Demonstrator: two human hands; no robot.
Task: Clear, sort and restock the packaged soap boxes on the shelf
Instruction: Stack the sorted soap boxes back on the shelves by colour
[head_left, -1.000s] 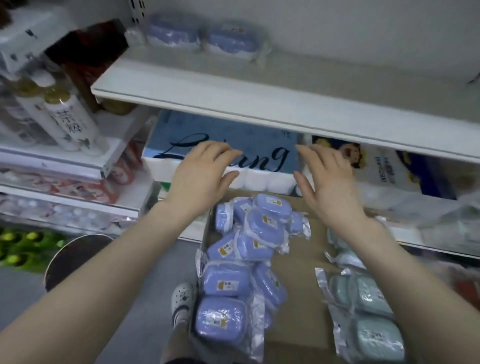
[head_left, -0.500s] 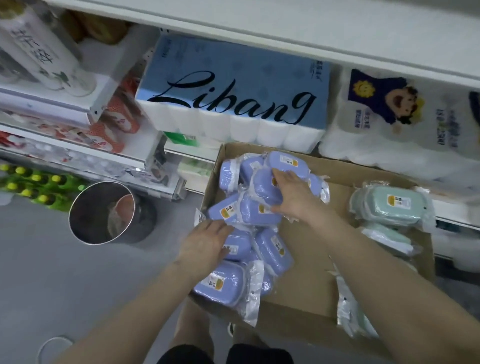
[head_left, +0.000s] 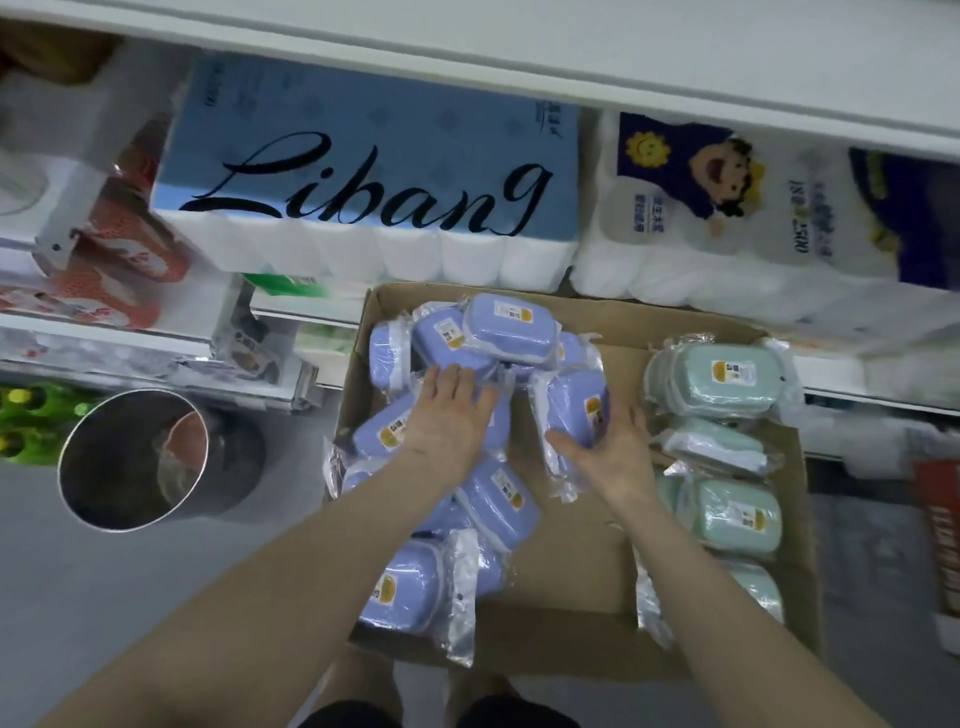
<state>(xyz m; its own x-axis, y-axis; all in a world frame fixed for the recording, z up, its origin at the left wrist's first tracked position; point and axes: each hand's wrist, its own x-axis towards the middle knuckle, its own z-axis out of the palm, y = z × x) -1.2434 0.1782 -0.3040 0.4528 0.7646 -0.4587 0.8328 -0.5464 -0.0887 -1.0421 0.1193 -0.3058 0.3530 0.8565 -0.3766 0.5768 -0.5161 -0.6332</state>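
1. Inside the cardboard box (head_left: 571, 566), left half: heap of lilac soap boxes (head_left: 498, 332); each is sealed in clear film with a small yellow-and-white label; they lie at mixed angles and overlap.
2. Right half of the same box: mint-green soap boxes (head_left: 727, 374), wrapped alike and ranged along the right wall; bare cardboard separates them from the lilac heap.
3. Item in hand: one lilac soap box (head_left: 574, 405), up on its edge and tilted, at the right fringe of the lilac heap; its long axis runs away from the person toward the shelving; loose film trails at its near end.
4. Right hand (head_left: 608, 457): palm just behind the item, which lies ahead and slightly left of it; thumb on the near-left face, fingers (head_left: 632, 423) curled round the right side, gripping it; this is the nearer hand.
5. Left hand (head_left: 452, 415): laid flat on the lilac heap just left of the item; fingers (head_left: 452, 379) straight, pressing down, holding nothing.
6. Judgement: the lift runs up and forward to the white shelf (head_left: 571, 57) overhead; the film looks slippery, so the grip should bear on the hard case.
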